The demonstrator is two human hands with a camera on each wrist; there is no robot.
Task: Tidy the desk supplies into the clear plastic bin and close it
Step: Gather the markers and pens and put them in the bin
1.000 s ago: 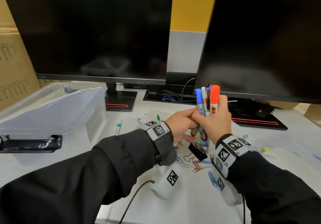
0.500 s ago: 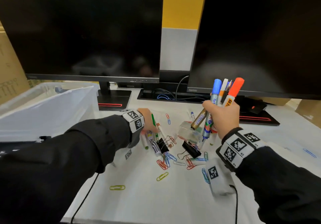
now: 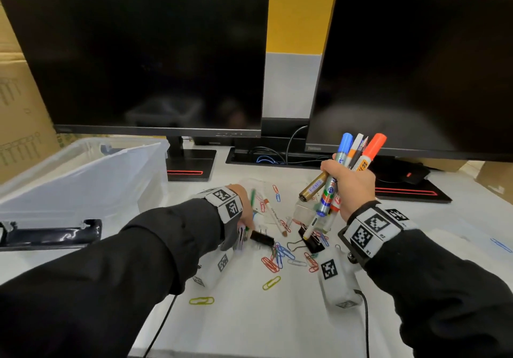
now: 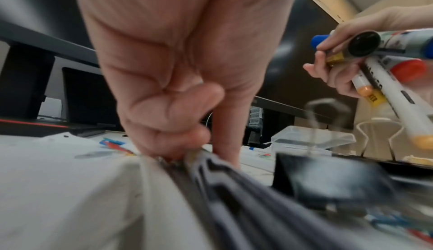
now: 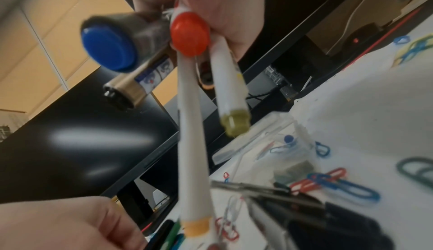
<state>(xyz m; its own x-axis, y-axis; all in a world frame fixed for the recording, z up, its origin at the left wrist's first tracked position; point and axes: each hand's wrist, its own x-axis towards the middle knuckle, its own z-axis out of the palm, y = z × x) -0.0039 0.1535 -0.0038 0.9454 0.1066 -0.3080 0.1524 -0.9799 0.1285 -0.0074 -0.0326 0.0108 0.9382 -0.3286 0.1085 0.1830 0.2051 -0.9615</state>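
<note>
My right hand (image 3: 348, 184) is raised over the desk and grips a bundle of markers (image 3: 344, 163), blue and orange caps up; their butt ends fill the right wrist view (image 5: 189, 33). To the left, my left hand (image 3: 246, 217) is down on the desk with its fingers curled round a few thin pens (image 3: 242, 236), blurred in the left wrist view (image 4: 211, 172). A white pen (image 3: 274, 216), two black binder clips (image 3: 262, 238) and several coloured paper clips (image 3: 277, 257) lie between the hands. The clear plastic bin (image 3: 83, 180) stands open at the left.
The bin's lid with a black latch (image 3: 52, 232) leans at the bin's front. Two dark monitors (image 3: 155, 60) stand behind on stands. A small clear box (image 3: 301, 209) lies among the clips. Cardboard boxes (image 3: 16, 113) line the left side.
My left hand let go of the marker bundle, moved left and down to the desk, and closed on thin pens. The right hand carried the bundle up and to the right.
</note>
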